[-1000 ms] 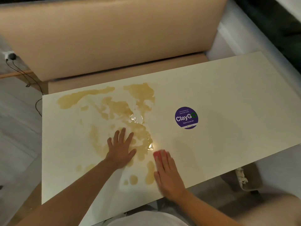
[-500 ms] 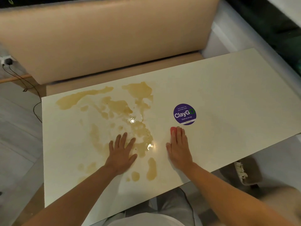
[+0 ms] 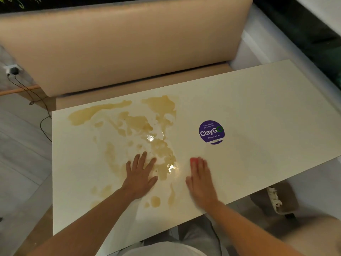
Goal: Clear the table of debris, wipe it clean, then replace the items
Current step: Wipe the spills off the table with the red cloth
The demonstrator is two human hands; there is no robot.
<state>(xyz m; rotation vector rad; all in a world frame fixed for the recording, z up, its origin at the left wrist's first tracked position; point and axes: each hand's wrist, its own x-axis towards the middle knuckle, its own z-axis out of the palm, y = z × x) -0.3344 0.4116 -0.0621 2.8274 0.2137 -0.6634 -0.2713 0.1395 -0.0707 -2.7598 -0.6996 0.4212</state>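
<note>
A cream table (image 3: 267, 111) carries a wide brown liquid spill (image 3: 140, 126) over its left half. My left hand (image 3: 141, 174) lies flat with spread fingers on the wet patch near the front edge. My right hand (image 3: 200, 179) presses flat on a small red cloth (image 3: 193, 160), of which only a corner shows past my fingertips. It sits just right of the spill's shiny edge. The right hand looks motion-blurred.
A round purple "ClayGo" sticker (image 3: 211, 132) is stuck on the table right of the spill. A tan upholstered bench (image 3: 120, 45) runs behind the table. A black cable (image 3: 36, 100) trails on the floor at left. A chair (image 3: 276, 198) stands under the front right edge.
My right hand with the red cloth slid away toward the sticker, then back toward me and a little left. The left hand stayed flat in place.
</note>
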